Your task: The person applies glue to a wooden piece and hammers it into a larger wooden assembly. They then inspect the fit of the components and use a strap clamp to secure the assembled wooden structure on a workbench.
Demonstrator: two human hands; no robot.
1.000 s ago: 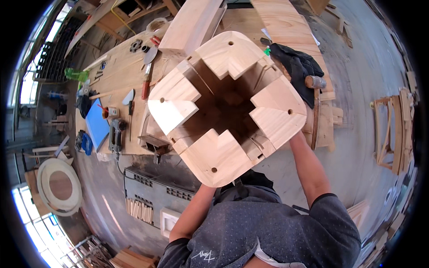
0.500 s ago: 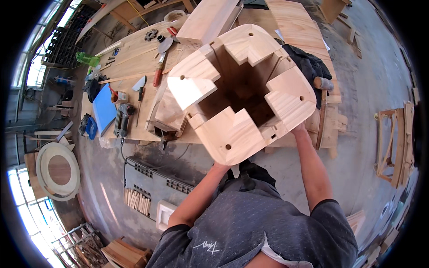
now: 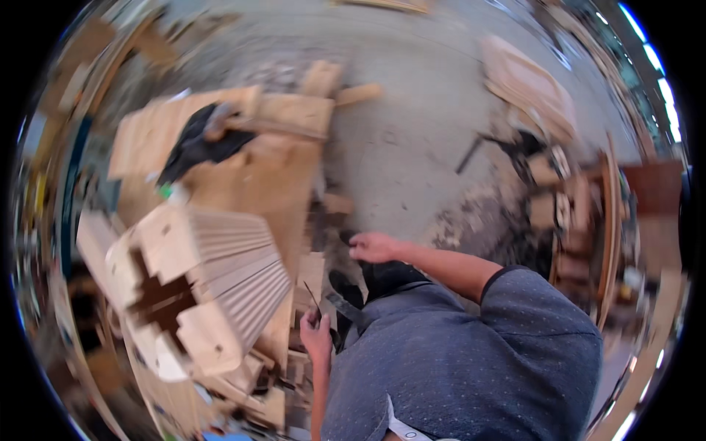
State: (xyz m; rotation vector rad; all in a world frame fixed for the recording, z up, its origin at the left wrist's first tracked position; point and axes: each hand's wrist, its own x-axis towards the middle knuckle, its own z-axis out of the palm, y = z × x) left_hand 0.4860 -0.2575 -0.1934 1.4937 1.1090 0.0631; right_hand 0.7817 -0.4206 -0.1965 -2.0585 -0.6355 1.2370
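Column [image 3: 213, 287] — on workbench [image 3: 257, 176], right hand [image 3: 373, 248] apart

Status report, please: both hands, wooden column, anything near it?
Left hand off wooden column, grip unclear. Right hand off too. Column on table; black cloth nearby.

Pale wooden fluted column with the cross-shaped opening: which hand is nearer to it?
Left. The left hand is just to the right of the column, apart from it; the right hand is farther right and higher in the picture.
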